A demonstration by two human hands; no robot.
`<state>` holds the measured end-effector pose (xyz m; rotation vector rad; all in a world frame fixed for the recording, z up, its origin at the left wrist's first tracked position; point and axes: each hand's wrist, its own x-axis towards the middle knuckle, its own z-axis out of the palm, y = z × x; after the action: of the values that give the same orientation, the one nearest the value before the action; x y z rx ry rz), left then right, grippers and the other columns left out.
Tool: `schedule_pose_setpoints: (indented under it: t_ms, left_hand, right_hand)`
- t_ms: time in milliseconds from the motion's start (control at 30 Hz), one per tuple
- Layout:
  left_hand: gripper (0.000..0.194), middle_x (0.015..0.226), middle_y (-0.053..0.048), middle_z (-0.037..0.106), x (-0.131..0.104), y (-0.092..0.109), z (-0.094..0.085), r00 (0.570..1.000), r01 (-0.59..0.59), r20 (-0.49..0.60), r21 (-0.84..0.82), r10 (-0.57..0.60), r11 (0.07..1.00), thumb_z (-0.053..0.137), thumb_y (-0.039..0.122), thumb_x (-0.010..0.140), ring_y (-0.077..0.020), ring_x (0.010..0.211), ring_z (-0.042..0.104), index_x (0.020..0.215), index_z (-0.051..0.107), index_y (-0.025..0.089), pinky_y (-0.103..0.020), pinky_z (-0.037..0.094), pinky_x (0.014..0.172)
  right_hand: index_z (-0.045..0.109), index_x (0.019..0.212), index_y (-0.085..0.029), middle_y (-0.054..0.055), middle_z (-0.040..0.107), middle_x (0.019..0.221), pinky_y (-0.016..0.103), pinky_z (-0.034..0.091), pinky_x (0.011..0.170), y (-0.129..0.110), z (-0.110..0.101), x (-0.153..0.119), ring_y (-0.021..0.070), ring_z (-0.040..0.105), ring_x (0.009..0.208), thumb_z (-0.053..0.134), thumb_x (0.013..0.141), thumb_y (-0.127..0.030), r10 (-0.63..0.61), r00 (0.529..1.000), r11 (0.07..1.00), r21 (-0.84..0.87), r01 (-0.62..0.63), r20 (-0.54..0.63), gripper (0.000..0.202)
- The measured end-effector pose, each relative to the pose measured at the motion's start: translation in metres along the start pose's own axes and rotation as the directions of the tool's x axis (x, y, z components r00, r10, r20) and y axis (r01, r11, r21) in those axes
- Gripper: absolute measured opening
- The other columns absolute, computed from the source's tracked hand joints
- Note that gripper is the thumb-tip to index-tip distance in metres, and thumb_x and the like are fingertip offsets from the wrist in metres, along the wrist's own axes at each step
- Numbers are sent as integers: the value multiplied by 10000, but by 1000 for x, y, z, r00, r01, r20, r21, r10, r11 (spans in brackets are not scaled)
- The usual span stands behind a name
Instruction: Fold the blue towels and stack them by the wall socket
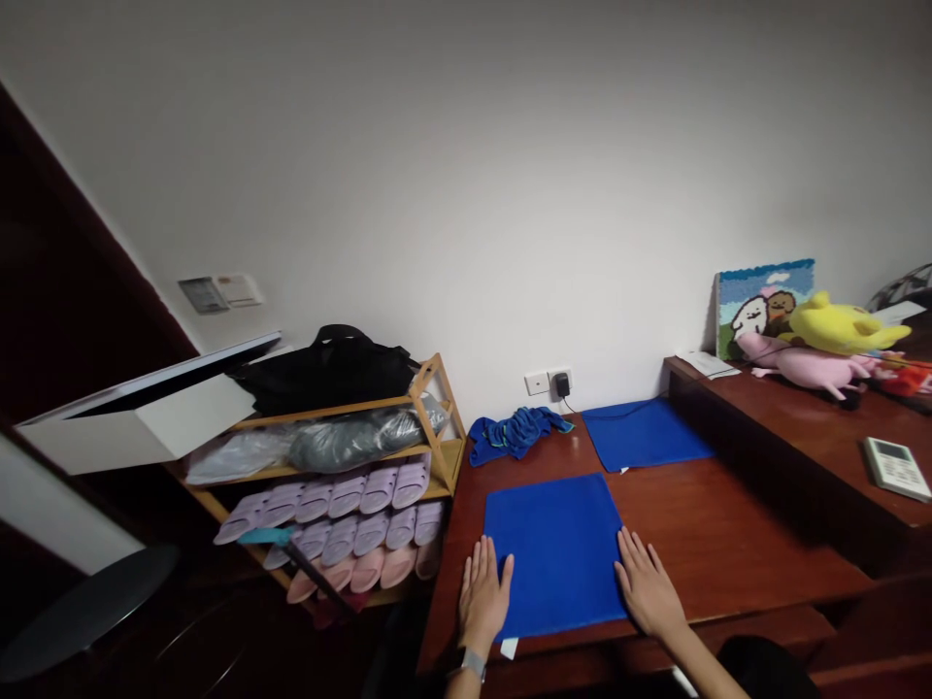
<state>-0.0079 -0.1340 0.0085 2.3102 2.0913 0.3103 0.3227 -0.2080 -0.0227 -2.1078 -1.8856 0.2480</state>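
Observation:
A blue cloth point(557, 553) lies flat and roughly square on the reddish-brown table, with a small white tag at its near left corner. My left hand point(483, 594) rests palm down at the cloth's left edge, its fingers stretched out. At the right edge of the cloth, my right hand point(647, 582) is also flat with its fingers extended. Neither hand holds anything. Farther back, a second blue cloth point(645, 434) is spread near the wall, and a crumpled blue cloth point(518, 434) sits to its left.
Left of the table point(735, 544) stands a wooden rack point(437, 427) with slippers point(371, 529), a black bag point(331, 374) and a white box point(175, 417). A raised desk at right bears plush toys point(815, 364) and a calculator-like device point(897, 468). A plug point(561, 384) sits in the wall.

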Motion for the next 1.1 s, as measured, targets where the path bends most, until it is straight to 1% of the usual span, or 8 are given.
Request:
schedule_pose_setpoints:
  t_ms: [100,200,333,433,567,733,867,1100]
  left_hand:
    - [732,1699,-132,260,-3,27,-10,998,-20,-63,-7,20,1000,254,533,1060,-285,1583,215,1634,288,81,-477,218,1311]
    - [694,1713,-92,238,-14,88,-13,984,-178,-44,-89,175,980,198,518,1076,-265,1590,196,1648,255,130,-476,227,1314]
    - [635,1728,-4,148,-32,173,0,866,-477,38,-242,499,845,168,481,1081,-242,1598,164,1668,135,243,-504,243,1315]
    - [628,1727,6,156,-39,196,13,848,-484,86,-272,522,832,135,471,1082,-210,1600,156,1670,109,252,-463,222,1326]
    - [634,1722,3,183,-39,162,16,888,-422,89,-230,450,877,153,488,1079,-227,1596,183,1667,166,251,-468,219,1325]
    - [715,1709,-64,228,-44,68,9,980,-169,87,-86,177,982,196,582,1064,-275,1587,215,1653,251,180,-521,232,1309]
    - [683,1701,-81,277,-55,10,12,1000,-14,18,-9,14,1000,237,540,1066,-275,1582,239,1658,252,200,-536,251,1291]
    - [708,1702,-103,297,-62,2,18,999,6,-43,8,-5,1000,245,560,1059,-279,1579,266,1649,288,170,-482,260,1290]
  right_hand:
    - [304,1636,-172,33,262,1700,475,170,1309,-3,-5,-1,240,215,1589,207,1035,-455,11,1000,1000,8,-11,7,671]
    - [282,1636,-138,46,255,1699,479,168,1310,-6,-11,-1,236,206,1591,191,1037,-449,15,999,1000,1,-15,31,681]
    - [350,1619,-183,50,249,1701,510,173,1304,-3,-12,-3,266,206,1590,266,1021,-402,-48,997,999,-23,49,56,642]
    - [414,1593,-219,46,231,1702,537,171,1298,0,-9,-4,288,196,1591,327,997,-373,-100,993,993,-47,104,65,622]
    - [317,1624,-144,51,243,1696,502,185,1302,-1,-7,-2,250,208,1590,219,1029,-430,-29,999,998,-49,31,42,667]
    - [261,1636,-108,36,237,1699,472,166,1311,-3,-6,-3,231,203,1592,163,1033,-468,2,1000,999,-52,-1,28,709]
    - [263,1635,-108,26,229,1702,464,157,1311,-3,-6,-3,231,197,1593,149,1029,-471,11,999,997,-82,-8,38,716]
    - [325,1627,-139,37,284,1691,474,190,1301,0,-2,-6,241,227,1584,182,1025,-464,15,1000,998,-57,-15,12,699]
